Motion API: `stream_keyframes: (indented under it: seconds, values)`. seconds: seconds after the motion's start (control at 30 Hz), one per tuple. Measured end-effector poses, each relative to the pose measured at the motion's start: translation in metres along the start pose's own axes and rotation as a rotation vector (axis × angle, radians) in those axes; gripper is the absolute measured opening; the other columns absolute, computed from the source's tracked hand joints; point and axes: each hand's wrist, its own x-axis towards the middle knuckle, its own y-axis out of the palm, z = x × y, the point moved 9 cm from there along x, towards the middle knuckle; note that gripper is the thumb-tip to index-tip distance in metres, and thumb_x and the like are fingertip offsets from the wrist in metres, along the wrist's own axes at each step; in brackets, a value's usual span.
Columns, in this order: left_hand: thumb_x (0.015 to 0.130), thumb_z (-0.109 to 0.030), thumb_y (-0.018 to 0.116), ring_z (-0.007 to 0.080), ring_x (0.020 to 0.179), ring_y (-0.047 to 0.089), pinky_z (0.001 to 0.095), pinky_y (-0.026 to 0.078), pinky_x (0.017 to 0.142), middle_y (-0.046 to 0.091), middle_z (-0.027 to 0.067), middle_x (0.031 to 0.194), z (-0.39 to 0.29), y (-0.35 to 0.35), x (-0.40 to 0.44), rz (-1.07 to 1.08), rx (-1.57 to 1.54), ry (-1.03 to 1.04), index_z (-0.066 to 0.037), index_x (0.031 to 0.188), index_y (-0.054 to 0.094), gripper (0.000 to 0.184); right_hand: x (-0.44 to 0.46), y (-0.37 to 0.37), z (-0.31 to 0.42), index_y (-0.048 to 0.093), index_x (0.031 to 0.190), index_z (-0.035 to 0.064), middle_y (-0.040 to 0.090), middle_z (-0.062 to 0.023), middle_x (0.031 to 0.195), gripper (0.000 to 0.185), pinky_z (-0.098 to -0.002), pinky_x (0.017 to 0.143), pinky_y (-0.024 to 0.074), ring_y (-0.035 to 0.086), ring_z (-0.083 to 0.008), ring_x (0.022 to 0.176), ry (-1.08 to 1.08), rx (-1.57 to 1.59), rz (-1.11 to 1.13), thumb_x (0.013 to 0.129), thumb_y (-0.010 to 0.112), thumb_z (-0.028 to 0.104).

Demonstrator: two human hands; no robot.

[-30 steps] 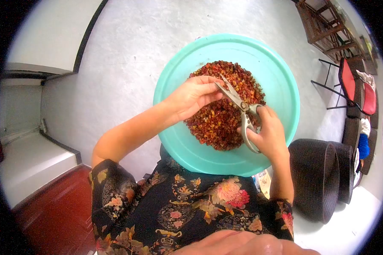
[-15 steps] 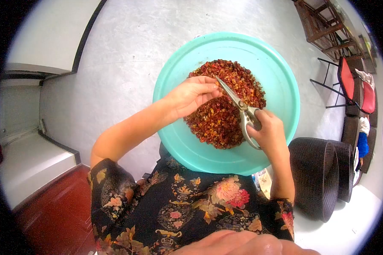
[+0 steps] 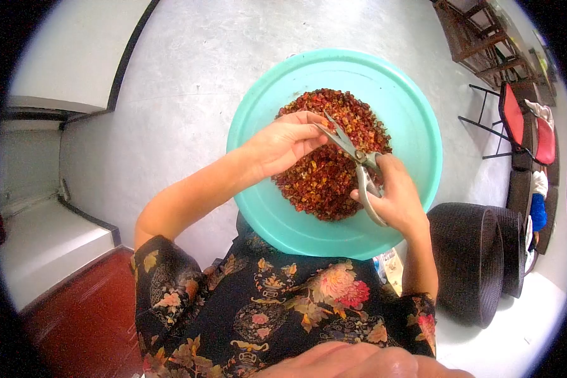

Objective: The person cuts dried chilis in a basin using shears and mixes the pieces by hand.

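My right hand (image 3: pixel 399 195) grips a pair of metal scissors (image 3: pixel 358 155) by the handles, and the blades are spread apart. The blade tips reach up to the fingertips of my left hand (image 3: pixel 282 142). Thumb and forefinger of that hand are pinched together on a small reddish piece that looks like dried chili, mostly hidden by the fingers. Beneath both hands, a heap of cut red and orange dried chili pieces (image 3: pixel 324 186) lies in a wide turquoise basin (image 3: pixel 416 135), which rests at my lap.
Dark woven baskets (image 3: pixel 463 264) stand to the right of the basin. Farther right is a folding chair with a red seat (image 3: pixel 511 120), near a wooden rack (image 3: pixel 479 44). A white ledge (image 3: pixel 63 246) runs along the left side, above a dark red surface (image 3: pixel 91 315).
The scissors have opened from nearly closed to spread blades, and the fingers of my right hand have widened with the handles. My left hand has barely moved.
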Motion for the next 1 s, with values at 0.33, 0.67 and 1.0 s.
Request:
stream_keyframes:
  seconds: [0.33,0.67,1.0]
  values:
    - [0.097,0.0,0.059,0.02,0.104,0.065,0.0307,0.056,0.096,0.066,0.011,0.109,0.008,0.003,-0.001,0.047,0.104,-0.069,-0.001,0.109,0.061,0.012,-0.001,0.004,-0.006,0.062,0.096,-0.0042,0.063,-0.0238,0.093,0.043,-0.0481,0.079,0.0504,0.063,-0.0428,0.087,-0.002,-0.02,-0.012,0.075,0.078,0.029]
    - [0.098,-0.001,0.058,0.0231,0.105,0.065,0.0304,0.056,0.098,0.061,0.0151,0.116,0.005,-0.008,-0.001,-0.087,0.082,-0.07,0.005,0.119,0.055,0.022,0.0,0.004,-0.015,0.064,0.097,-0.0038,0.065,-0.0233,0.084,0.041,-0.047,0.074,0.0515,0.065,-0.0433,0.079,0.085,0.006,-0.025,0.076,0.076,0.029]
    - [0.098,0.001,0.056,0.0225,0.108,0.064,0.0295,0.055,0.098,0.061,0.0138,0.116,0.0,-0.009,0.001,-0.063,0.081,-0.005,0.004,0.119,0.054,0.021,0.001,-0.002,-0.001,0.059,0.108,-0.0034,0.061,-0.0216,0.099,0.059,-0.0432,0.081,0.0493,0.061,-0.037,0.092,-0.011,-0.016,-0.046,0.072,0.082,0.038]
